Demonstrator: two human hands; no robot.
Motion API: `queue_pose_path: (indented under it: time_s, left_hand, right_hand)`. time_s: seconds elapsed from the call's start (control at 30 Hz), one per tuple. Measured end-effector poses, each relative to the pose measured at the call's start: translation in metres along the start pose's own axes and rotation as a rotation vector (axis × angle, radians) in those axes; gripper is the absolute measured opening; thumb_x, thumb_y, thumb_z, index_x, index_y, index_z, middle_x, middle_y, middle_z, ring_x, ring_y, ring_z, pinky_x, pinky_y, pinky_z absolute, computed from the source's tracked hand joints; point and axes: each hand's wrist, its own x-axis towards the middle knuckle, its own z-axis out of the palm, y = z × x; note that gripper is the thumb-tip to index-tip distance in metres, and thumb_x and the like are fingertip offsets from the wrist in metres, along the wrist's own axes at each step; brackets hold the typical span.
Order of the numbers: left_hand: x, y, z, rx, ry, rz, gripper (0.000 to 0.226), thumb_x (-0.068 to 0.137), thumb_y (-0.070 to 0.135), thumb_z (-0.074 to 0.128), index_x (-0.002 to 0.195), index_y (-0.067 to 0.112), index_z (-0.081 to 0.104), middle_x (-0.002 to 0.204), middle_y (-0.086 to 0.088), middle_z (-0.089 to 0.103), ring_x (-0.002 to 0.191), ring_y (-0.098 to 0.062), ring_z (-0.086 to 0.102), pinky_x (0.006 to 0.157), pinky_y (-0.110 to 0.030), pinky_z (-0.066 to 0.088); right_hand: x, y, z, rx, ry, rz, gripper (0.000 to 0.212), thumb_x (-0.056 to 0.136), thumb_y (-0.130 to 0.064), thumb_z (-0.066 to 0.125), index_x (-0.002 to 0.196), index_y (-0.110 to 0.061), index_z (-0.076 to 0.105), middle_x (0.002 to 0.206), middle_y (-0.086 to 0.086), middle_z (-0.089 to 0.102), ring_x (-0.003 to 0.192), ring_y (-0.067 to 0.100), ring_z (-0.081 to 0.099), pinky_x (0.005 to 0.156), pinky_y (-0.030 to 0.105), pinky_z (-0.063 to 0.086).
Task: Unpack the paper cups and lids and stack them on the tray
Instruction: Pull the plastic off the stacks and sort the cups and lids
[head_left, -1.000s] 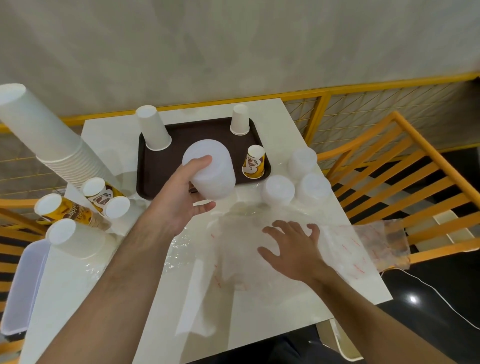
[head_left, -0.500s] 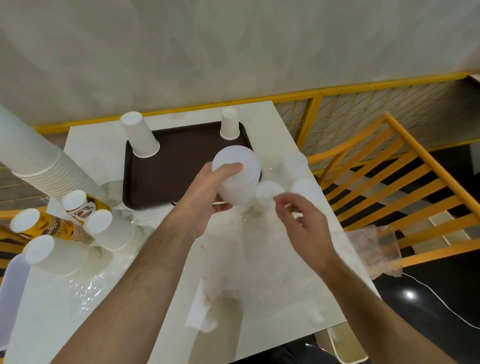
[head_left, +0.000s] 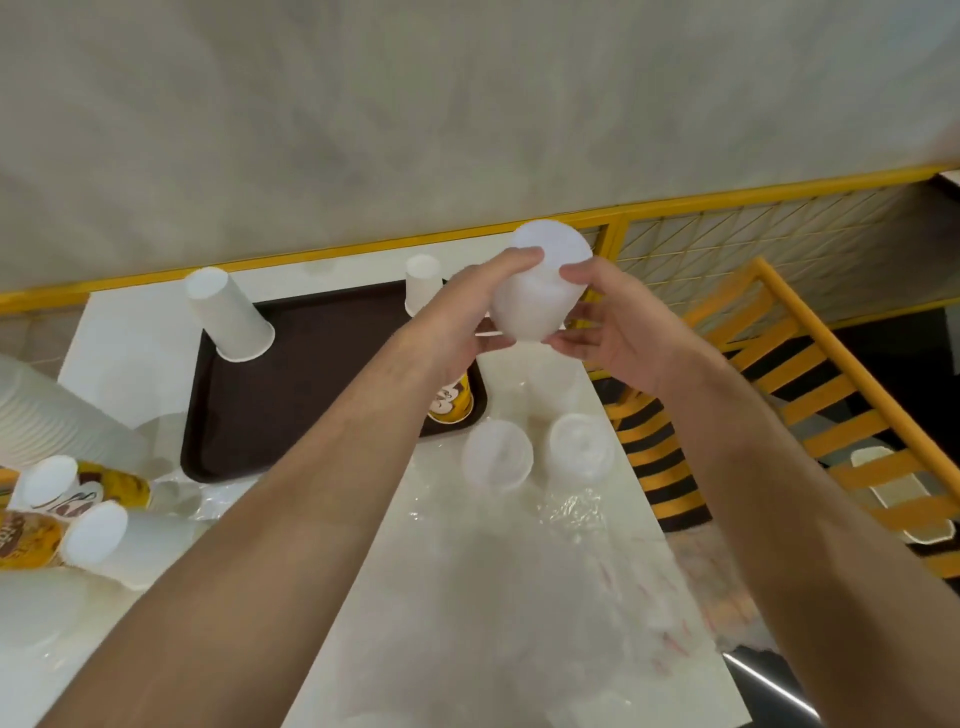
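While the clear wrapper (head_left: 566, 597) is lying flat and slack on the near part of the table (head_left: 130, 332), w/ faint red print on it too blurred to read, both hands are now up off it. A sec ago the right hand (head_left: 618, 338) was resting spread on that plastic; now it is joining the left hand (head_left: 457, 322) round the stack of lids (head_left: 540, 286), which is lifted well above where it was, over the far right corner of the tray (head_left: 311, 384). Left fingers are curling over the stack's upper side, thumb under; right fingers are cupping the other side, so it's being held between both, tilted. Probably they're squaring the stack before setting it down, so the lids are unpacked but not yet on the tray.

Two more lid stacks (head_left: 496, 454) are sitting on the table just off the tray's near right edge. On the tray: a printed brown-yellow cup (head_left: 452, 408), partly hidden by the left arm, logo unreadable; a tall white cup stack (head_left: 228, 314) and a short white cup (head_left: 422, 283) upside down at the far edge. At left, more printed cups (head_left: 111, 483) are lying on their sides, lettering cut off.
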Motion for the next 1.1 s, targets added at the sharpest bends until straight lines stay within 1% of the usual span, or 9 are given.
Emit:
queue_pose_path:
  time_s: [0.13,0.27,0.47,0.6,0.7,0.77,0.83,0.97,1.1]
  left_hand:
    - [0.057,0.000,0.006,0.009,0.042,-0.089,0.046,0.084,0.035,0.072,0.125,0.018,0.059,0.121,-0.010,0.060,0.111,-0.029,0.060,0.099,-0.041,0.052]
    - [0.112,-0.018,0.012,0.027,0.064,-0.171,0.051,0.081,0.031,0.071,0.128,0.015,0.058,0.123,-0.009,0.058,0.111,-0.028,0.060,0.085,-0.034,0.054]
    - [0.167,-0.052,0.018,0.064,0.094,-0.251,0.045,0.080,0.029,0.069,0.121,0.012,0.061,0.115,-0.007,0.059,0.106,-0.026,0.061,0.083,-0.032,0.051]
    - [0.182,-0.069,0.024,0.098,0.126,-0.311,0.031,0.076,0.031,0.071,0.103,0.016,0.065,0.110,-0.006,0.061,0.104,-0.025,0.061,0.095,-0.036,0.050]
    - [0.187,-0.081,0.027,0.146,0.137,-0.372,0.064,0.054,0.038,0.073,0.113,0.014,0.064,0.119,-0.008,0.061,0.109,-0.024,0.060,0.091,-0.034,0.052]
    - [0.189,-0.087,0.027,0.181,0.135,-0.391,0.068,0.051,0.038,0.071,0.114,0.012,0.063,0.113,-0.008,0.060,0.102,-0.023,0.060,0.088,-0.033,0.052]
    - [0.190,-0.093,0.027,0.224,0.154,-0.401,0.070,0.051,0.039,0.070,0.114,0.012,0.064,0.111,-0.008,0.060,0.097,-0.023,0.060,0.094,-0.036,0.053]
    - [0.186,-0.094,0.029,0.306,0.194,-0.369,0.056,0.066,0.039,0.073,0.113,0.009,0.067,0.102,-0.006,0.059,0.092,-0.022,0.057,0.100,-0.042,0.049]
    - [0.179,-0.086,0.028,0.345,0.219,-0.314,0.046,0.086,0.036,0.070,0.122,0.009,0.061,0.118,-0.005,0.061,0.107,-0.022,0.057,0.102,-0.037,0.049]
  right_hand:
    - [0.051,-0.002,-0.024,-0.099,0.013,0.068,0.016,0.091,-0.031,0.064,0.105,-0.030,0.058,0.115,0.010,0.064,0.106,0.033,0.063,0.102,0.041,0.051]
    - [0.101,0.013,-0.043,-0.214,0.029,0.124,0.012,0.090,-0.029,0.065,0.099,-0.029,0.058,0.116,0.008,0.061,0.115,0.032,0.060,0.104,0.042,0.051]
    - [0.155,0.046,-0.068,-0.319,0.021,0.190,0.007,0.092,-0.031,0.063,0.097,-0.026,0.060,0.114,0.005,0.065,0.107,0.023,0.062,0.102,0.038,0.051]
    - [0.176,0.072,-0.080,-0.368,0.028,0.241,0.019,0.090,-0.033,0.062,0.104,-0.021,0.065,0.114,0.003,0.070,0.108,0.019,0.064,0.104,0.038,0.049]
    - [0.180,0.083,-0.084,-0.405,0.000,0.280,0.035,0.087,-0.034,0.063,0.116,-0.015,0.066,0.115,0.004,0.070,0.109,0.020,0.064,0.103,0.037,0.051]
    - [0.182,0.089,-0.083,-0.441,-0.003,0.315,0.053,0.075,-0.042,0.066,0.120,-0.014,0.065,0.120,0.005,0.068,0.111,0.021,0.064,0.101,0.036,0.053]
    - [0.184,0.094,-0.085,-0.478,0.000,0.342,0.066,0.064,-0.048,0.065,0.120,-0.015,0.065,0.119,0.004,0.068,0.109,0.022,0.064,0.101,0.037,0.052]
    - [0.184,0.097,-0.084,-0.485,0.002,0.357,0.057,0.075,-0.045,0.064,0.122,-0.013,0.064,0.118,0.005,0.069,0.108,0.021,0.064,0.101,0.035,0.051]
    - [0.175,0.090,-0.080,-0.505,-0.002,0.346,0.047,0.086,-0.045,0.062,0.123,-0.016,0.061,0.115,0.000,0.065,0.109,0.019,0.059,0.102,0.034,0.049]
